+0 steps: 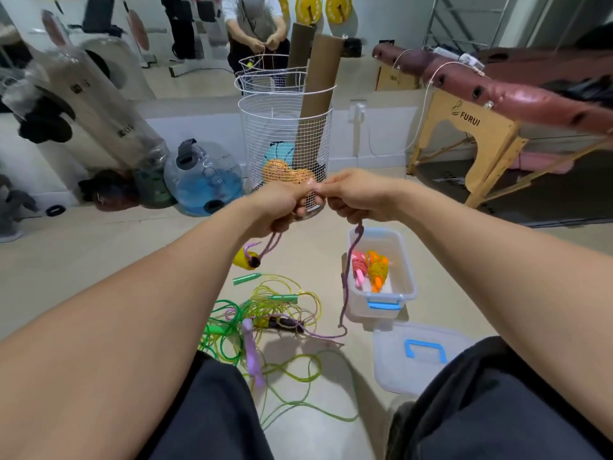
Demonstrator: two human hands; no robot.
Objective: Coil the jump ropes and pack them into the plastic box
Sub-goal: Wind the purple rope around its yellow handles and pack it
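Both hands are raised close together in front of me. My left hand (282, 204) grips loops of a purple jump rope (346, 277); its yellow handle (246, 258) dangles just below. My right hand (356, 197) pinches the same rope, which hangs down from it to the floor beside the clear plastic box (409, 283). Pink and orange coiled ropes (370, 268) lie inside the box. On the floor between my knees lies a tangle of green and yellow ropes (265, 313) with green handles and a lilac handle (250, 350).
The box's lid (418, 356) with a blue handle lies on the floor by my right knee. A white wire basket (285, 134) with cardboard tubes stands ahead, water jugs (202, 180) to its left, a massage table (491, 104) at right. A mirror reflects a person.
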